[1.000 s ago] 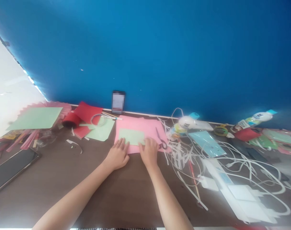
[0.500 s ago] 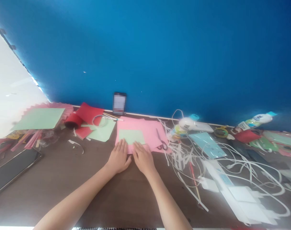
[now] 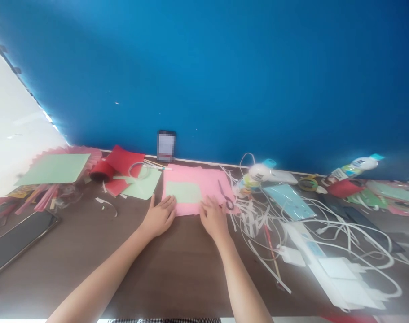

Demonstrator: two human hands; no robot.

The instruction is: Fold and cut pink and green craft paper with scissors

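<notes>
I see my left hand [image 3: 159, 216], fingers spread, and right hand [image 3: 215, 219], fingers loosely bent, at the green paper [image 3: 183, 192] atop pink sheets [image 3: 209, 179]; scissors [image 3: 224, 193], white strips [image 3: 253, 217] and a power strip [image 3: 317, 271] crowd the right.

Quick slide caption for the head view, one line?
Left hand and right hand at the near corners of a green sheet on pink paper, scissors to the right.

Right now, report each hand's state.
Left hand: open, at the green sheet, gripping nothing.
Right hand: open, slightly curled, at that sheet's right side, no grip visible.
</notes>
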